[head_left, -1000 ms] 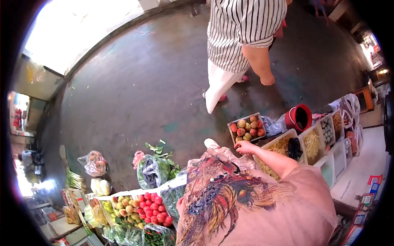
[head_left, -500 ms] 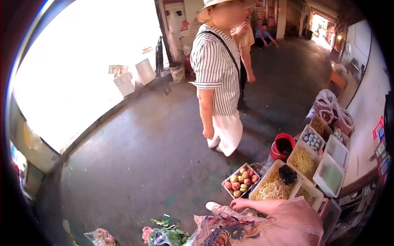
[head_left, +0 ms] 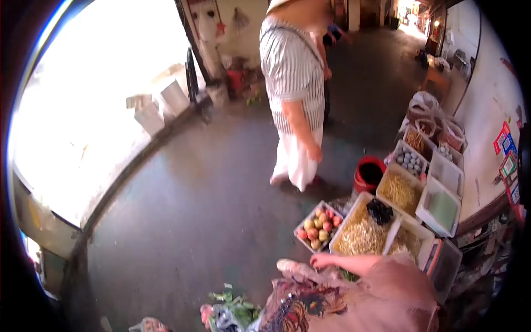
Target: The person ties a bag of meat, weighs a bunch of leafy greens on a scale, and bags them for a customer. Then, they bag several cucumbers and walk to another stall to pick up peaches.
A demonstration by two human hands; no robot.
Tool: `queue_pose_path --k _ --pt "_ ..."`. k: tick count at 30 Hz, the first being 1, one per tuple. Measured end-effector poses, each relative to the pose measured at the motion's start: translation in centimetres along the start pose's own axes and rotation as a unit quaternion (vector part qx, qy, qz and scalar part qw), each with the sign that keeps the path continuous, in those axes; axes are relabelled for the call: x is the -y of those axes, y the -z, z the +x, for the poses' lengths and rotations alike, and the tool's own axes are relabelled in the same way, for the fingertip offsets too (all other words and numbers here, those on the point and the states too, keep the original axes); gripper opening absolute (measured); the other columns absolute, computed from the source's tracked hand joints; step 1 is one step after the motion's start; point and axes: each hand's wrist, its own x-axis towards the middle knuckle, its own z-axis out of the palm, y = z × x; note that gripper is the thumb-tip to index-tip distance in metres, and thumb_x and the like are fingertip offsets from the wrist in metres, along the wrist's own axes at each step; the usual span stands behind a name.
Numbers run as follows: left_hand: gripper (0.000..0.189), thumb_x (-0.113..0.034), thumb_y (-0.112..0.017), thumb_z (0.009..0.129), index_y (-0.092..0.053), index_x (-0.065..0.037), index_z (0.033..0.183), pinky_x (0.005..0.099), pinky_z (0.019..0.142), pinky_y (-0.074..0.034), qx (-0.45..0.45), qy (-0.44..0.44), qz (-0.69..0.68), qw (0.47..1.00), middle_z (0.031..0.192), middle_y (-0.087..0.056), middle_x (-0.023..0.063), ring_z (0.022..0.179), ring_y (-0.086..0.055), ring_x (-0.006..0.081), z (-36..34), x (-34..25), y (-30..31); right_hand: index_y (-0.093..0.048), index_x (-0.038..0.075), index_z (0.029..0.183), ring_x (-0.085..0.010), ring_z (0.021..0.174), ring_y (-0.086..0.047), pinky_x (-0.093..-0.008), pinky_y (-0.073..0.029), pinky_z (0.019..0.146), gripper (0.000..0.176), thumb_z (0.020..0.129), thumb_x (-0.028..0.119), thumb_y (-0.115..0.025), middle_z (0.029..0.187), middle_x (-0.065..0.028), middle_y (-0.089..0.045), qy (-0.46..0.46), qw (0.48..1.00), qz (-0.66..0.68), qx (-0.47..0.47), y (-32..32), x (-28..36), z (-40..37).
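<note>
My right hand (head_left: 319,260) rests by my leg at the lower middle, its fingers loosely bent and nothing visible in them. Just beyond it stands a white crate of peaches or similar fruit (head_left: 318,226). Beside that, a pale tub (head_left: 336,247) holds bean sprouts (head_left: 360,235), with a black plastic bag (head_left: 379,211) lying on them. My forearm passes in front of this tub's near edge. My left hand is out of view. Leafy greens (head_left: 239,309) and a clear plastic bag lie on the floor at the bottom.
A person in a striped shirt (head_left: 293,72) stands ahead on the dark floor (head_left: 182,221). A red bucket (head_left: 369,173), a tub of yellow sprouts (head_left: 399,189), a tray of eggs (head_left: 409,160) and tied bags (head_left: 426,108) line the right wall. White boxes (head_left: 174,98) sit at left.
The view has tilted downward and shifted slightly. The standing person has turned, and their arm now hangs further to the right. My right hand stays beside my leg.
</note>
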Motion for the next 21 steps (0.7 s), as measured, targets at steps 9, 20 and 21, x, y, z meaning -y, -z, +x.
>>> queue_pose_path --k 9,20,21 --pt "0.019 -0.015 -0.062 0.083 -0.065 0.0 0.094 0.028 0.064 -0.046 -0.017 0.031 0.02 0.999 0.08 -0.064 0.0065 0.071 -0.057 0.0148 -7.9 4.2 3.5 -0.065 0.007 0.106 -0.0183 0.075 -0.065 -0.0323 -0.052 0.069 0.033 0.074 0.016 -0.063 0.089 -0.0091 -0.068 -0.056 0.997 0.05 -0.008 2.5 3.1 -2.7" --pt "0.02 -0.016 -0.062 0.083 -0.065 -0.001 0.096 0.0288 0.066 -0.046 -0.006 0.035 0.038 0.999 0.083 -0.064 0.0071 0.074 -0.058 0.0157 -8.6 3.4 3.2 -0.066 0.007 0.106 -0.0248 0.089 -0.065 -0.0342 -0.051 0.078 0.036 0.072 0.017 -0.064 0.097 -0.0128 -0.068 -0.078 0.996 0.052 -0.008 2.5 2.5 -2.8" --pt "0.02 -0.016 -0.062 0.083 -0.065 -0.001 0.096 0.0289 0.066 -0.046 -0.005 0.035 0.038 0.999 0.083 -0.064 0.0072 0.074 -0.058 0.0157 -8.7 3.3 3.3 -0.066 0.008 0.106 -0.0246 0.09 -0.065 -0.0342 -0.051 0.079 0.036 0.072 0.017 -0.064 0.098 -0.0128 -0.068 -0.088 0.995 0.055 -0.004 2.8 2.7 -3.0"
